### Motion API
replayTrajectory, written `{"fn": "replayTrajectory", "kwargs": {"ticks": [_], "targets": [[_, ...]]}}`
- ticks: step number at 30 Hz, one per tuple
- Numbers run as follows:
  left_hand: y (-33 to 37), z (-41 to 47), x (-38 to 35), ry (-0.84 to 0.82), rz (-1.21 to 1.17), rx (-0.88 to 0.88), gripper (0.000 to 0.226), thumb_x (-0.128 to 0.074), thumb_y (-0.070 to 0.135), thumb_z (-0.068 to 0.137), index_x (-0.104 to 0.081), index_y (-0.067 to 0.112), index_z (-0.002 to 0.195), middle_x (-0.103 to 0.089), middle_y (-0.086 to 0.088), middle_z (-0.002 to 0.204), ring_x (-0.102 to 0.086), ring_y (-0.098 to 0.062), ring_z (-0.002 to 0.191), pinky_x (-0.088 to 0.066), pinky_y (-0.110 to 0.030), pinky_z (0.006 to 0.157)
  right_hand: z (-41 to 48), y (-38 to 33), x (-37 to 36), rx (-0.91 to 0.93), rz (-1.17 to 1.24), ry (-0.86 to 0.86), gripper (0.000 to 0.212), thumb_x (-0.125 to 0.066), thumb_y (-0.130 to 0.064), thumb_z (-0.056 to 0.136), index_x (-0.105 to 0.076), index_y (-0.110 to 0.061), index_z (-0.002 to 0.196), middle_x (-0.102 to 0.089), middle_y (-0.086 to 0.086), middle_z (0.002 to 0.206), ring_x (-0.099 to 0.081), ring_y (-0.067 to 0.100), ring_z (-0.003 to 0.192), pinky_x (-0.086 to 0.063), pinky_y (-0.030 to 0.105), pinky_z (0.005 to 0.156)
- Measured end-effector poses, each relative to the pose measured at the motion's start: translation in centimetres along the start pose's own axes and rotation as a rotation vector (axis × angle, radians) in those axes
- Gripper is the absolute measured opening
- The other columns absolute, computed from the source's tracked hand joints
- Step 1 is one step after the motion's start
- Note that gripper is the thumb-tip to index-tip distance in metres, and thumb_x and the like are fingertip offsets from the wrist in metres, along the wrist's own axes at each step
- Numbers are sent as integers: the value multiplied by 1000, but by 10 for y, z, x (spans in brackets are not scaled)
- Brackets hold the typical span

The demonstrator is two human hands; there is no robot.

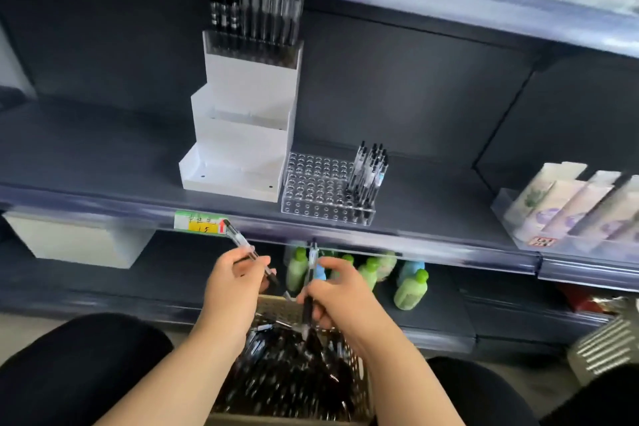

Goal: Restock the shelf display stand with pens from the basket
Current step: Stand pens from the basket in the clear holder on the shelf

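Note:
A perforated basket [276, 309] full of black pens sits between my knees. My left hand [230, 284] grips one pen [238, 240] that points up and left toward the shelf edge. My right hand [337, 290] holds another pen [310, 280] nearly upright above the basket. On the shelf a clear acrylic stand [321, 197] with many holes carries several pens [370, 169] at its right end. A white tiered stand [242, 128] to its left has several pens [254, 14] in its top tier.
A price label [200, 222] is stuck on the shelf's front edge. Green and blue bottles [409, 289] stand on the lower shelf behind my hands. Boxed goods [567, 204] fill a clear tray at the right. A white box [76, 242] hangs under the shelf at left.

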State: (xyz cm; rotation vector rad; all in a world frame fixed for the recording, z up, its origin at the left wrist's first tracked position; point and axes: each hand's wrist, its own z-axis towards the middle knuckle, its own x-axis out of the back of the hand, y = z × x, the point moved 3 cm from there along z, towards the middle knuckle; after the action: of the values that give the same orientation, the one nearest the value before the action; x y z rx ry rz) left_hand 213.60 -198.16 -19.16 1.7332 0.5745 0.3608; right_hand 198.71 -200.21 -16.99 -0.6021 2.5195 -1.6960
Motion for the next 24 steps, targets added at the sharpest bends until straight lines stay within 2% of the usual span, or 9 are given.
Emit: {"fn": "replayTrajectory", "kwargs": {"ticks": [2,3,5,8,12,15,17,19,24], "targets": [[23,5,-13,-61,-10,-69,19,-60,11,90,-59,16,108,-67,-3,97,-67,-17,87,-53,-35,85,-1,-25,19,115,19,37,56,-52,-1,84,-30,-25,129,-69,7,78,-52,14,47,-36,22,41],[34,8,-20,-87,-18,-103,16,-59,11,90,-60,17,105,-67,-3,96,-67,-18,88,-54,-35,85,0,-38,28,171,30,69,53,-53,1,85,-32,-22,128,-69,7,80,-54,13,47,-37,21,40],[53,16,-33,-120,-12,-169,14,-58,10,91,-61,24,95,-68,-2,92,-69,-19,88,-54,-36,85,4,-67,46,278,54,166,36,-50,3,87,-43,-10,119,-68,8,79,-56,13,46,-37,21,38],[79,30,-57,-187,41,-274,14,-57,16,91,-61,29,93,-71,4,86,-69,-15,86,-53,-39,88,20,-104,70,380,73,257,11,-45,-5,93,-53,-9,99,-70,8,79,-61,19,50,-40,22,38],[101,50,-88,-239,144,-436,16,-59,20,89,-61,36,91,-69,9,91,-66,-9,90,-52,-32,89,47,-134,90,489,-248,467,18,-49,-26,94,-57,-21,78,-69,-1,70,-62,14,57,-47,26,56],[100,65,-102,-248,168,-491,20,-61,19,88,-60,38,86,-69,13,88,-65,-1,84,-50,-17,79,63,-137,97,604,-286,587,17,-57,-24,89,-46,-35,82,-66,-7,75,-65,12,69,-49,28,69],[98,76,-110,-255,181,-497,20,-62,18,87,-60,37,86,-68,14,86,-63,5,79,-49,-9,73,74,-135,100,610,-249,599,28,-59,-19,88,-39,-39,87,-66,-7,80,-66,9,71,-51,23,66],[97,84,-118,-268,202,-502,20,-62,17,87,-60,36,88,-68,15,86,-62,6,79,-46,-5,70,82,-131,103,584,-239,602,26,-56,-18,89,-38,-37,92,-68,-8,82,-65,5,68,-49,15,58],[85,93,-131,-292,133,-469,18,-62,17,88,-62,35,92,-69,10,90,-66,-2,84,-50,-11,77,94,-125,107,601,-415,661,5,-51,-29,92,-53,-27,88,-63,-10,77,-59,5,70,-40,9,58]]}}
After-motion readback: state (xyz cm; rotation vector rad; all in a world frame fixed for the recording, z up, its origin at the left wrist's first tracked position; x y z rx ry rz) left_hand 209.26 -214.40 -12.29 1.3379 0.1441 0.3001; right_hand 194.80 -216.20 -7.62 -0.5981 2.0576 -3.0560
